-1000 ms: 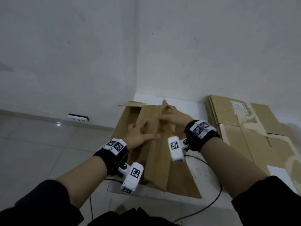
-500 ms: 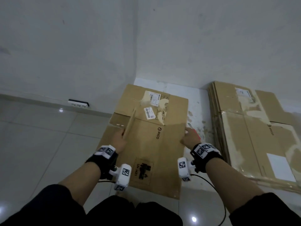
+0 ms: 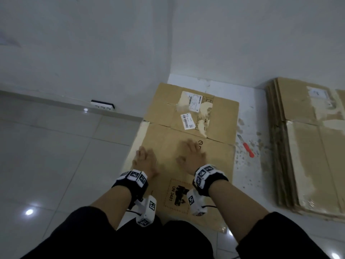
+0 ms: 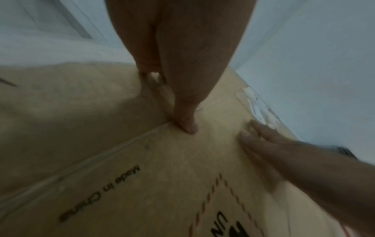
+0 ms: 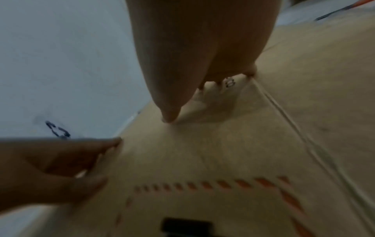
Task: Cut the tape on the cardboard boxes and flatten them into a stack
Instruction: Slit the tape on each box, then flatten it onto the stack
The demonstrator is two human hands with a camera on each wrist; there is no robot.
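A flattened brown cardboard box (image 3: pixel 220 161) lies on the floor in the room's corner, with torn white labels on its far half and a printed mark near me. My left hand (image 3: pixel 144 159) presses flat on its left part, fingers straight. My right hand (image 3: pixel 192 156) presses flat on its middle. In the left wrist view my left hand (image 4: pixel 182 96) lies on the cardboard (image 4: pixel 121 160), and the right hand (image 4: pixel 294 160) rests beside it. The right wrist view has my right hand (image 5: pixel 192 72) flat on the cardboard (image 5: pixel 233 152).
A red-handled knife (image 3: pixel 246 145) lies on the floor just right of the box. A stack of flattened boxes (image 3: pixel 308 146) sits further right. White walls meet in the corner behind. A wall socket (image 3: pixel 102 105) is low on the left wall. Grey floor tiles (image 3: pixel 46 156) spread left.
The box stood half-folded between my hands one second ago. It now lies flat on the floor, and both hands have moved from its edges onto its top face.
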